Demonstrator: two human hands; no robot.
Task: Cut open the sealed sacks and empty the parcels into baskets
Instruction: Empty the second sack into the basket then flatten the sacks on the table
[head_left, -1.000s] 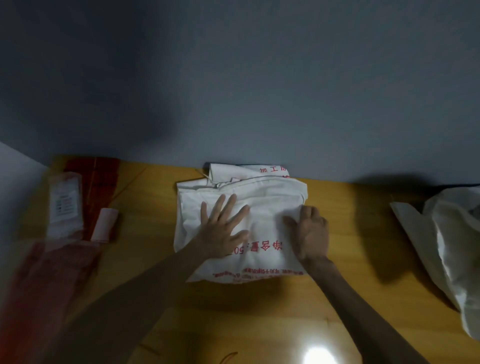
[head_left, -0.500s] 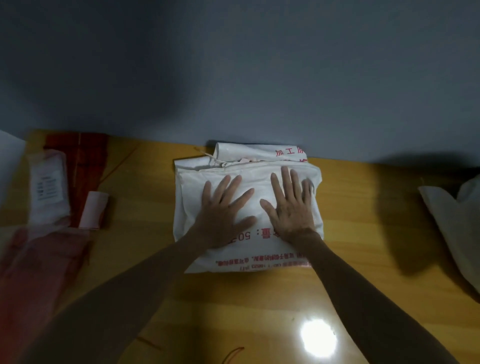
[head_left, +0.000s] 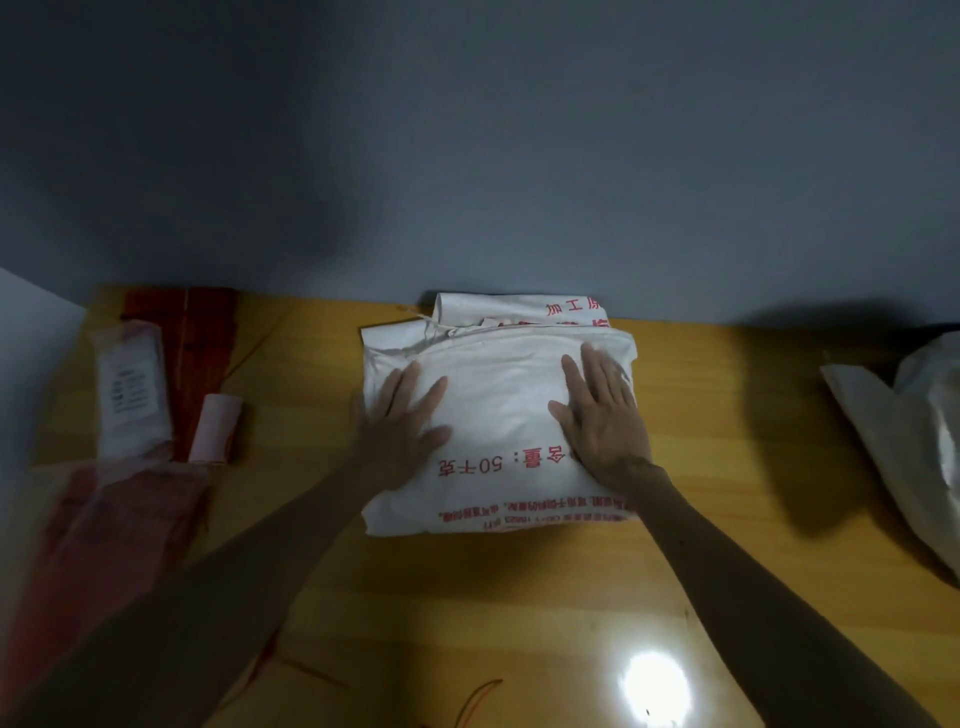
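A folded white woven sack (head_left: 498, 415) with red printed characters lies on the yellow wooden table (head_left: 727, 519), close to the grey wall. My left hand (head_left: 402, 423) lies flat on the sack's left part, fingers straight and spread. My right hand (head_left: 602, 415) presses flat on its right part, fingers straight and pointing toward the wall. More folded white sack material (head_left: 519, 309) shows behind the top fold.
At the left lie a clear-wrapped white parcel (head_left: 132, 389), a small pink roll (head_left: 215, 428), red packaging (head_left: 202, 353) and a pink plastic bag (head_left: 104, 530). Another white sack (head_left: 914, 436) sits at the right edge. Red strings (head_left: 472, 701) lie near the front.
My right hand went from curled at the sack's right edge to flat on top, then slid right. My left hand shifted left across the sack. The hands are now wider apart.
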